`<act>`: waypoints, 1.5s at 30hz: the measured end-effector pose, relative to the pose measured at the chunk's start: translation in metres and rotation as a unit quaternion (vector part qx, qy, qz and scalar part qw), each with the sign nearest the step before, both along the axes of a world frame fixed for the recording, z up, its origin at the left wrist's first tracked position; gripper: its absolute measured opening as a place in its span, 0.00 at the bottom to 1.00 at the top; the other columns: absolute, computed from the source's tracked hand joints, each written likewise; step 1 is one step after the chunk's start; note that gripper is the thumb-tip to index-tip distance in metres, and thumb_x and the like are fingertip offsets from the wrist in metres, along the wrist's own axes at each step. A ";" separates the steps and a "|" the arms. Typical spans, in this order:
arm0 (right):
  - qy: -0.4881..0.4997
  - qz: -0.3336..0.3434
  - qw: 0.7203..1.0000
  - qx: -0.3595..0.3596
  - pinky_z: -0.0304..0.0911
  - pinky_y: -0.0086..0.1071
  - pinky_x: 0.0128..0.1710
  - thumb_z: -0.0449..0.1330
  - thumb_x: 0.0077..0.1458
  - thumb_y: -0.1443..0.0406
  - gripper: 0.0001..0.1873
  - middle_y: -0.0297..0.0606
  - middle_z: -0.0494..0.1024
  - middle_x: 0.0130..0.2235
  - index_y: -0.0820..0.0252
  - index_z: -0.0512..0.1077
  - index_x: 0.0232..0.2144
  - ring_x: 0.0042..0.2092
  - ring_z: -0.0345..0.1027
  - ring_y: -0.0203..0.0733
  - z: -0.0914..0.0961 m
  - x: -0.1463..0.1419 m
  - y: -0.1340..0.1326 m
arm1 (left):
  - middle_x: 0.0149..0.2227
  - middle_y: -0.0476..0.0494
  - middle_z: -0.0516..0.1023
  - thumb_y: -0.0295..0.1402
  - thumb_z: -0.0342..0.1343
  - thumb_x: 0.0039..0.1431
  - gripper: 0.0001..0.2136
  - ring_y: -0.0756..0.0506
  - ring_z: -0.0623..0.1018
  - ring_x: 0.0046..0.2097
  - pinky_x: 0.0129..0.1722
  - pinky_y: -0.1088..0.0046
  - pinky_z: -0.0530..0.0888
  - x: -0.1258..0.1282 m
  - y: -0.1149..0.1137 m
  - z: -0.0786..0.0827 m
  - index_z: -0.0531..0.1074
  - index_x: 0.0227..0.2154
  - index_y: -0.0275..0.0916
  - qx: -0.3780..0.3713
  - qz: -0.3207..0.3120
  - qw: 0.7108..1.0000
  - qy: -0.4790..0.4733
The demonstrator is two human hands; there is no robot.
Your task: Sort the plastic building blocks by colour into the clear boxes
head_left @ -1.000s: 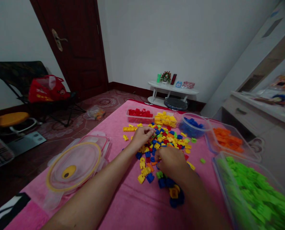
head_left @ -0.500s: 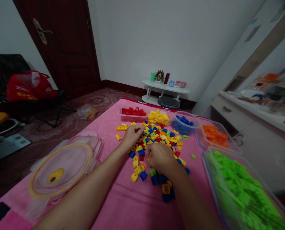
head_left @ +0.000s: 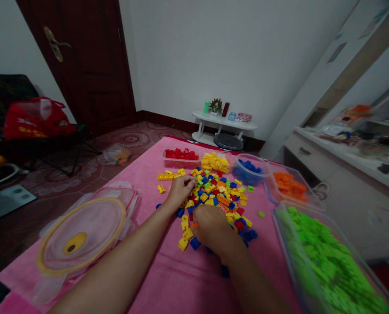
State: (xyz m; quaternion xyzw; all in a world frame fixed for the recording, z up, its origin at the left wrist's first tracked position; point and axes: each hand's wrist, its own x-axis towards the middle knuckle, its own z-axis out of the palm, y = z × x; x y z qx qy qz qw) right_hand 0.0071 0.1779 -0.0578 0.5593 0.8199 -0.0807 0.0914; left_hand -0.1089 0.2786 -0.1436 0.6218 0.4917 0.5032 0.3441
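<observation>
A loose pile of toy building bricks [head_left: 210, 189] in yellow, blue, red, green and orange covers the middle of the pink cloth. My left hand [head_left: 181, 191] rests at the pile's left side, fingers bent and drawn together; whatever they may hold is hidden. Lower down, my right hand [head_left: 211, 224] is closed, palm down, over the near edge of the pile. An orange brick [head_left: 194, 225] shows at its fingertips. Beside these fingers lie several yellow bricks [head_left: 183, 242] and a blue brick [head_left: 194, 243]. More blue pieces are partly covered by my right wrist.
Behind the pile stand clear tubs of red bricks [head_left: 181, 163], yellow bricks [head_left: 215, 162] and blue bricks [head_left: 249, 176]. To the right are tubs of orange bricks [head_left: 289, 185] and green bricks [head_left: 332, 257]. Stacked clear lids [head_left: 83, 235] lie on the left.
My right hand has shifted a little left and down, onto the orange brick near the pile's edge. My left hand has stayed almost in place.
</observation>
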 end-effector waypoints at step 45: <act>0.039 -0.140 0.989 0.016 0.48 0.27 0.26 0.65 0.37 0.63 0.10 0.32 0.76 0.33 0.53 0.75 0.28 0.33 0.68 0.37 0.020 0.079 0.046 | 0.21 0.51 0.76 0.35 0.65 0.35 0.08 0.50 0.70 0.22 0.21 0.78 0.60 -0.027 -0.015 0.054 0.78 0.23 0.40 -0.064 -0.204 0.936 0.281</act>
